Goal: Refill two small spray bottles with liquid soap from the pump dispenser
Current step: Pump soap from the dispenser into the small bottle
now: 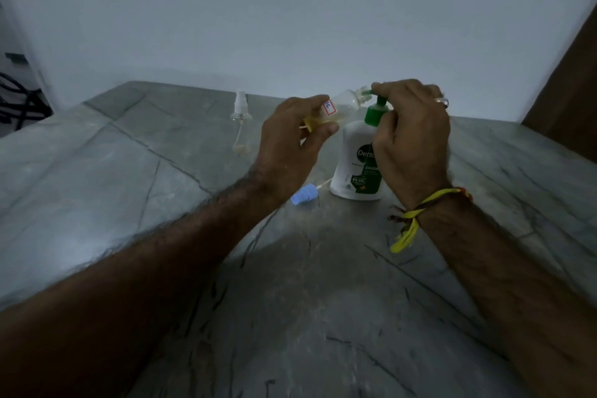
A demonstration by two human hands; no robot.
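Dim light; grey marble slab, plain white wall

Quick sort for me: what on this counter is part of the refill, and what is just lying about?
In the job:
small bottle, tilted in left hand
pump dispenser under right hand
blue spray cap, off
second spray bottle, capped

Lying about:
black object at far left, too dark to identify
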